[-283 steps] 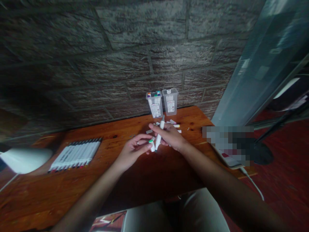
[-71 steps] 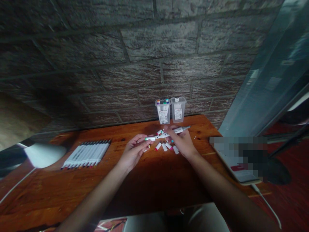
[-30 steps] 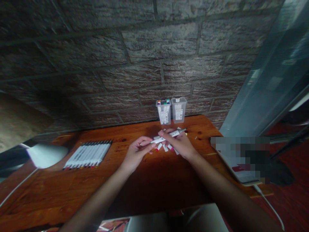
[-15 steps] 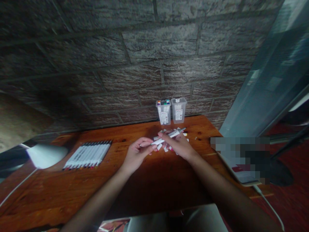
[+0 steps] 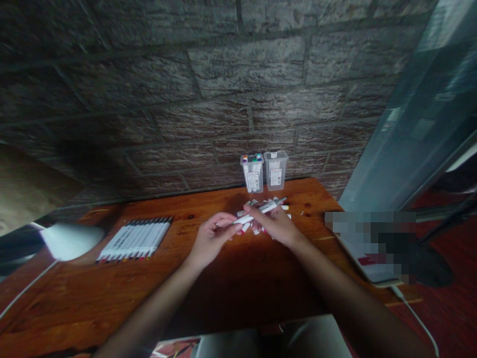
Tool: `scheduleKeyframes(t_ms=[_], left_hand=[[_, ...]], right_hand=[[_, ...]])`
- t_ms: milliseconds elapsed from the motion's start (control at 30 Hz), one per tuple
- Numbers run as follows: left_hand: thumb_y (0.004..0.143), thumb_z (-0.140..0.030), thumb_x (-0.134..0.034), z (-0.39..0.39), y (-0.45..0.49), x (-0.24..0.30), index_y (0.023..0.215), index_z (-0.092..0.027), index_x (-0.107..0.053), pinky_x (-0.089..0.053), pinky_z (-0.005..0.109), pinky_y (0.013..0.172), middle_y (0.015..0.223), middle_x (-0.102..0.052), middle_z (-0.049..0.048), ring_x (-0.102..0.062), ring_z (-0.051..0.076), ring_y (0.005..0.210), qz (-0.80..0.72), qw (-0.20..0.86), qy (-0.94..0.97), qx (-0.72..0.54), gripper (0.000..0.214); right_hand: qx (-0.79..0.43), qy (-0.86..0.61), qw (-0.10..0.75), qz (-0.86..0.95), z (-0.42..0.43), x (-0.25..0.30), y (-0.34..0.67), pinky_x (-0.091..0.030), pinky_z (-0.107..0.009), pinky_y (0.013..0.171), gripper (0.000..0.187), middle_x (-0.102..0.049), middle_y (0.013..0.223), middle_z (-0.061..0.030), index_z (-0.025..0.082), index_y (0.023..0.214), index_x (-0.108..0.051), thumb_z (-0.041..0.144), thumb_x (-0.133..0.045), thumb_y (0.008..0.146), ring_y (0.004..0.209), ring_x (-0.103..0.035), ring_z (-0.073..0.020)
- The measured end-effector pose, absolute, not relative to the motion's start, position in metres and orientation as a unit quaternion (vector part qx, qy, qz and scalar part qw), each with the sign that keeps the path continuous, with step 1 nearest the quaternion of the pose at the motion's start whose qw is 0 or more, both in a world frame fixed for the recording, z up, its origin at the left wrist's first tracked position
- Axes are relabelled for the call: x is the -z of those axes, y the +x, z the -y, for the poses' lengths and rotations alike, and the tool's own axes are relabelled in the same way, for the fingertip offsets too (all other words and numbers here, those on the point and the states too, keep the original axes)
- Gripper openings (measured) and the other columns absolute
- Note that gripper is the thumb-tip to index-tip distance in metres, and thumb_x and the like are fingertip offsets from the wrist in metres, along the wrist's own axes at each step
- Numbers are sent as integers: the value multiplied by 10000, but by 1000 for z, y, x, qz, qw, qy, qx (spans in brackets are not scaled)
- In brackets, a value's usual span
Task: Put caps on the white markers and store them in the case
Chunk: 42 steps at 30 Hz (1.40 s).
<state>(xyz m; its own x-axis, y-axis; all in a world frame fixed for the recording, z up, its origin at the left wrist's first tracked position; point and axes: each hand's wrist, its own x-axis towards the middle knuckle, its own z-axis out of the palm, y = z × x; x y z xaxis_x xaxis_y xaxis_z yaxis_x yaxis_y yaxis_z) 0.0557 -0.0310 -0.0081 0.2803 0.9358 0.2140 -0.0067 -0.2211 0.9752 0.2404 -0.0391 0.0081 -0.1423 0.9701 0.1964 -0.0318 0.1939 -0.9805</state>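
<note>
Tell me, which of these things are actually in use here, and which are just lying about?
In use: white marker held by left hand and right hand; loose caps beneath.
Lying about: lamp, cable, row of markers, clear boxes.

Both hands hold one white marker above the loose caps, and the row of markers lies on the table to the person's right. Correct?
Not quite: the head view shows the row of markers on the table to the person's left. The left hand and right hand do hold the white marker above the loose caps.
</note>
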Motion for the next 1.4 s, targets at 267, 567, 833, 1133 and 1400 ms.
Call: scheduleKeyframes(t_ms=[267,567,833,1133,1400], left_hand=[[743,-275,-774,31,54,11,869,-178,-661,-439,207,545,685,-719,22,-640,137,614,-369,483,648,-460,195],[769,-278,-752,31,54,10,882,-165,-645,-442,202,547,682,-705,13,-625,118,593,-367,480,659,-447,193],[799,-269,-723,32,55,10,848,-134,-640,-468,204,557,682,-688,-1,-615,100,583,-347,473,683,-435,166],[811,-267,-713,31,54,11,884,-132,-638,-470,200,536,696,-688,5,-623,106,597,-352,478,686,-421,170],[815,-261,-706,32,52,13,908,-131,-640,-476,211,557,772,-708,27,-628,108,616,-336,487,692,-413,173]], right_hand=[[-496,-399,515,574,39,-6,240,-380,-204,439,364,-568,511,37,183,663,-632,516,-634,813,445,-507,-92],[-494,-407,510,575,39,-6,240,-385,-208,444,343,-572,525,37,176,725,-645,503,-625,825,457,-518,-97],[-485,-429,486,587,35,3,239,-420,-216,478,337,-627,596,1,158,821,-681,489,-619,835,498,-549,-105],[-477,-427,489,592,34,4,240,-417,-205,470,358,-589,542,16,151,797,-691,497,-608,843,477,-537,-96],[-503,-414,491,579,34,3,240,-413,-195,456,365,-596,555,11,143,802,-693,499,-620,834,478,-535,-90]])
